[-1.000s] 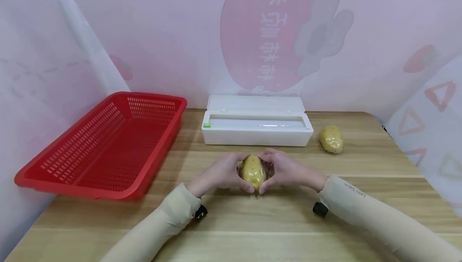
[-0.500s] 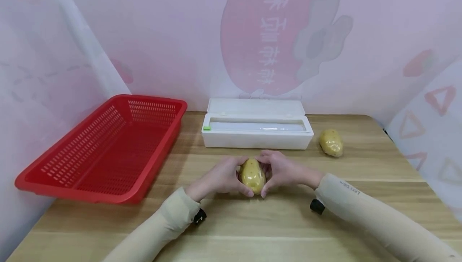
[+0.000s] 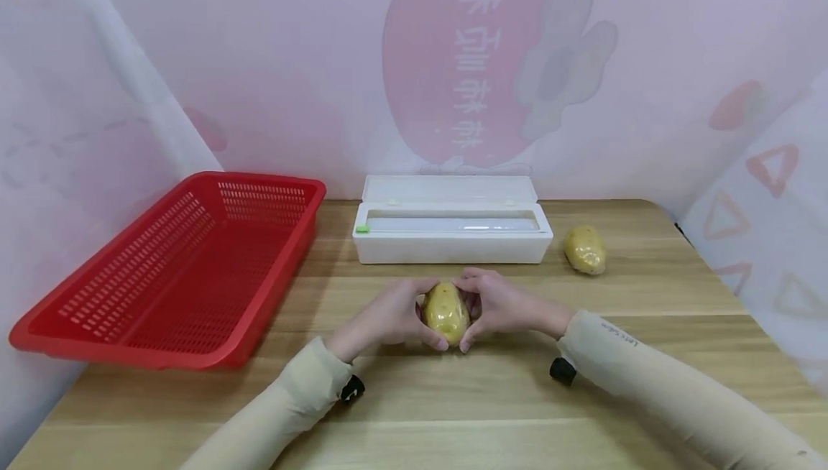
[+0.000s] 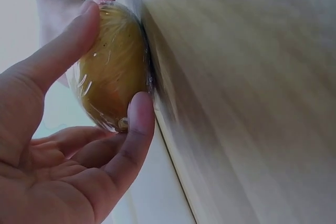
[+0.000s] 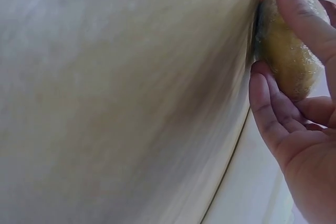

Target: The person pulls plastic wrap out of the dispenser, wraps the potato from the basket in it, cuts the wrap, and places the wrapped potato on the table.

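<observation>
A potato (image 3: 446, 313) in clear plastic wrap lies on the wooden table between both hands, its film shining and creased in the left wrist view. My left hand (image 3: 402, 318) grips it from the left, thumb on the near side and curled fingers at the far side. From the right, my right hand (image 3: 497, 306) holds the same potato with thumb and fingers bent round it. In the right wrist view the wrapped potato (image 5: 289, 51) sits close against the tabletop. A second wrapped potato (image 3: 585, 249) rests farther back on the right, apart from both hands.
Behind the hands stands a white cling film box (image 3: 453, 248), lid up, with a roll inside and a green slider (image 3: 362, 229) at its left end. A large red plastic basket (image 3: 242, 326) takes up the left side. A printed pink-white curtain (image 3: 291, 60) closes off the back.
The view shifts slightly, so everything appears a little farther left. Both hands keep their grip on the potato, with hardly any movement of the fingers.
</observation>
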Demonstrator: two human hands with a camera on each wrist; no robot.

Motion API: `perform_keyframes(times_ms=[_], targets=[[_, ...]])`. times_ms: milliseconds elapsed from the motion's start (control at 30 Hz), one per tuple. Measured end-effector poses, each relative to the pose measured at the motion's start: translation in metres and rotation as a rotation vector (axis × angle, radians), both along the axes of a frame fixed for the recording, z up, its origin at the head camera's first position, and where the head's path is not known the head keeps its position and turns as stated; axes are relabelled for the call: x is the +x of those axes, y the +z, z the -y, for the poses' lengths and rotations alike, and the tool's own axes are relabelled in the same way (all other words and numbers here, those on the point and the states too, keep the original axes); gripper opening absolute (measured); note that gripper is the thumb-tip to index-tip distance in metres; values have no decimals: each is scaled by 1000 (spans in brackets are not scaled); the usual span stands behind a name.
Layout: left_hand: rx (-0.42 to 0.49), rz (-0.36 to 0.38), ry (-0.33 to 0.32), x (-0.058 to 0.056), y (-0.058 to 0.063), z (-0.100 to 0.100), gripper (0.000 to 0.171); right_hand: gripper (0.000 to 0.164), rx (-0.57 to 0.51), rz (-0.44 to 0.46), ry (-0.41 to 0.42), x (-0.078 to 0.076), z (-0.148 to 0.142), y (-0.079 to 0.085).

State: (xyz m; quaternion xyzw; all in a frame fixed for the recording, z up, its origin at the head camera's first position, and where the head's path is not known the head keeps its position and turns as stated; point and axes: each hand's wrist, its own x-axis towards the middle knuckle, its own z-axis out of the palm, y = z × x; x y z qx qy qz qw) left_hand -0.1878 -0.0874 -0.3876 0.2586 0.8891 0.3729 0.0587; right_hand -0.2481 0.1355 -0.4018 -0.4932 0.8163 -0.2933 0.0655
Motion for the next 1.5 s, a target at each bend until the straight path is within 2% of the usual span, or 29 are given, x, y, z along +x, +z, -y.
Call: perform_keyframes(times_ms=[167, 333, 433, 633, 733, 933, 1200, 1300, 1500], targets=[[2, 1, -2, 0, -2, -2, 76, 90, 65, 1, -40, 3, 0, 2], [-83, 20, 4, 5, -3, -2, 84, 88, 137, 60, -13, 7, 2, 5], [-98, 17, -5, 6, 0, 0, 84, 86, 131, 98, 11, 8, 2, 9], [-109, -13, -5, 5, 4, 2, 92, 102, 132, 114, -53, 15, -2, 14], [-114, 0, 11, 6, 2, 2, 97, 102, 128, 140, -67, 18, -3, 13], [-113, 0, 23, 5, 0, 3, 96, 102, 121, 173, -94, 21, -5, 13], [-113, 21, 29, 1, 7, 3, 102, 106, 104, 200, -103, 18, -12, 16], [-117, 27, 47, 1, 11, 3, 102, 101, 90, 219, -134, 18, -15, 19], [-100, 36, 120, 9, 22, 5, 87, 67, -20, 221, -235, 26, -18, 25]])
